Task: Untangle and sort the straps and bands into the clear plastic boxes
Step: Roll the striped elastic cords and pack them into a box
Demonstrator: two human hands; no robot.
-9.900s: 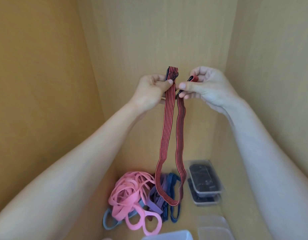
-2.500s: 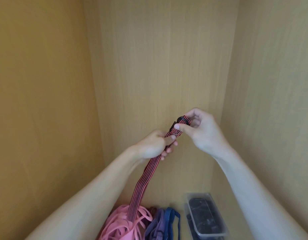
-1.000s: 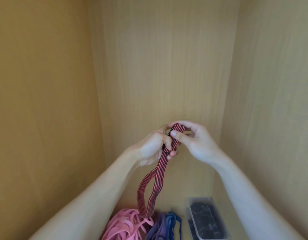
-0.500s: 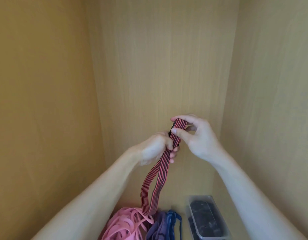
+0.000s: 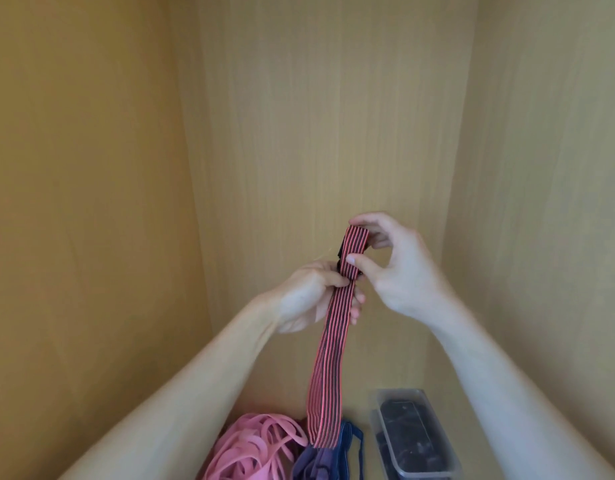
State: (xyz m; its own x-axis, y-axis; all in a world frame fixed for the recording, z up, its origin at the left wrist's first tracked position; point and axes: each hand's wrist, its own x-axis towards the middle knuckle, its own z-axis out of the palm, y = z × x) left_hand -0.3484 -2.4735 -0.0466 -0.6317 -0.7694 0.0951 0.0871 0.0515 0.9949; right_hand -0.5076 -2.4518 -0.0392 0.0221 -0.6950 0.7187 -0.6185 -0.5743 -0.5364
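Both hands are up by the wooden wall with the striped strap (image 5: 328,358) between them. The right hand (image 5: 399,271) pinches its folded top, thumb on the front, and the left hand (image 5: 306,296) grips it just below. The doubled length hangs down to the purple band (image 5: 316,465). Pink bands (image 5: 254,445) lie heaped to the left. On the right, a clear box (image 5: 375,415) holds dark items (image 5: 408,434), too blurred to tell exactly what.

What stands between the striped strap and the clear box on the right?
Nothing visible: the red-and-black striped elastic strap, held by left hand and right hand, has open air across to the clear plastic box.
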